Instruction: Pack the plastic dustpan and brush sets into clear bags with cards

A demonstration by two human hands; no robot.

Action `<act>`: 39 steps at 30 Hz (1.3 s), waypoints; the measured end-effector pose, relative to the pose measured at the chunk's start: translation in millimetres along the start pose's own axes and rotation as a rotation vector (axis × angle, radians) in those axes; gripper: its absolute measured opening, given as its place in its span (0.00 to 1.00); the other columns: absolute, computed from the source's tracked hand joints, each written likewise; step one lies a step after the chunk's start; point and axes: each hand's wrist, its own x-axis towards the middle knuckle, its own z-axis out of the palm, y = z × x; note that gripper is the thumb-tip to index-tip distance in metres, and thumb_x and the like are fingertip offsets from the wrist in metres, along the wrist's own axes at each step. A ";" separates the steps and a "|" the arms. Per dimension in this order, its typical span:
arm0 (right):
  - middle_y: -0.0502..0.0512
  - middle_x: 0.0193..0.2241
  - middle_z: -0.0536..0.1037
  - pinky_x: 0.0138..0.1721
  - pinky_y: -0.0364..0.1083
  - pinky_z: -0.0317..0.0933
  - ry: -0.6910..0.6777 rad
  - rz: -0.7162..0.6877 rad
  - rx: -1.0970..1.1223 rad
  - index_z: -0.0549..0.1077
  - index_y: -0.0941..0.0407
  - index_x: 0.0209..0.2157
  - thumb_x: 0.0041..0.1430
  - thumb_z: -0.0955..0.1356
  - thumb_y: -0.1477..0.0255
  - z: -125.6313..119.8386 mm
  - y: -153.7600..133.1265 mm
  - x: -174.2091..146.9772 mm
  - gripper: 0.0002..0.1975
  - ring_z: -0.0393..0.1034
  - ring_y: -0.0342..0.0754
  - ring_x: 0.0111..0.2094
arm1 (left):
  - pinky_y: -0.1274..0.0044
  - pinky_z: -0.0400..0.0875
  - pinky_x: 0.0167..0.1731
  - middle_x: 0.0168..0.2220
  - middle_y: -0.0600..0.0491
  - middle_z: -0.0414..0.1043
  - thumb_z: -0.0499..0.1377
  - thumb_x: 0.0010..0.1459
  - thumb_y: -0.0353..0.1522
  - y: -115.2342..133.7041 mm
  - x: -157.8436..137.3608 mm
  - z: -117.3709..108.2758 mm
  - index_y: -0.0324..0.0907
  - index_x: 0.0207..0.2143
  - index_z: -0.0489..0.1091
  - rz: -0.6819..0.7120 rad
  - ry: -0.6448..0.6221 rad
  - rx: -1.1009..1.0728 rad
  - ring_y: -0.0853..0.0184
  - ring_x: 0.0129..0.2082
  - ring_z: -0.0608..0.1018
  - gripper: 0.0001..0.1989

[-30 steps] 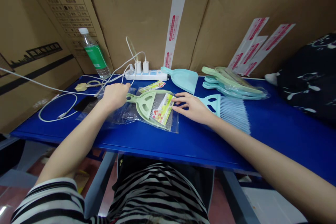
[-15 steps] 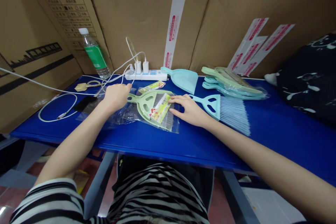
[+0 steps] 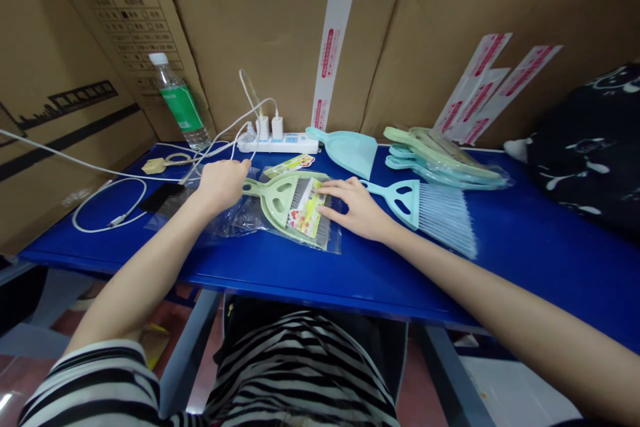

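Note:
A green dustpan (image 3: 266, 205) with a grey-bristled brush (image 3: 324, 230) lies in a clear plastic bag (image 3: 240, 219) on the table. My left hand (image 3: 223, 185) is closed at the handle end, apparently gripping the bag there; its fingertips are partly hidden. With fingers stretched out, my right hand (image 3: 361, 208) rests its tips on the right edge of a yellow-green label card (image 3: 306, 212) over the bristles. Whether the card is inside the bag or on top, I cannot tell. A similar card (image 3: 290, 165) lies just behind.
Right of my right hand lies a blue brush (image 3: 443, 217), with a blue dustpan (image 3: 350, 150) behind. Bagged dustpans (image 3: 445, 163) are stacked at the back right. A power strip (image 3: 290, 143), white cables (image 3: 111, 221) and a water bottle (image 3: 183, 107) stand toward the left. Cardboard (image 3: 280, 33) walls the blue table (image 3: 300, 280).
The label card has turned to stand more upright and shifted slightly over the bristles, with my right fingertips on it. My left hand has stayed in place.

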 end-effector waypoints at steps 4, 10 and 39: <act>0.60 0.56 0.75 0.52 0.66 0.62 -0.007 -0.038 0.018 0.77 0.52 0.52 0.63 0.65 0.62 -6.0 1.7 0.0 0.19 0.70 0.62 0.52 | 0.67 0.73 0.45 0.46 0.39 0.78 0.45 0.62 0.22 -0.2 0.2 0.3 0.39 0.59 0.65 -0.001 -0.001 0.010 0.52 0.50 0.79 0.25; 0.60 0.50 0.80 0.53 0.62 0.66 0.032 -0.053 -0.079 0.80 0.54 0.45 0.62 0.65 0.67 -17.3 7.9 -4.5 0.14 0.74 0.58 0.51 | 0.68 0.72 0.46 0.47 0.39 0.77 0.45 0.63 0.23 0.0 0.4 0.4 0.40 0.58 0.65 -0.017 -0.003 -0.002 0.53 0.50 0.79 0.24; 0.62 0.53 0.77 0.55 0.65 0.63 -0.055 -0.141 -0.156 0.75 0.57 0.55 0.66 0.59 0.66 -16.3 4.1 -5.0 0.22 0.69 0.60 0.52 | 0.68 0.72 0.45 0.44 0.34 0.78 0.48 0.59 0.22 -6.5 -0.8 -3.9 0.37 0.55 0.69 -0.089 -0.005 -0.007 0.50 0.50 0.79 0.23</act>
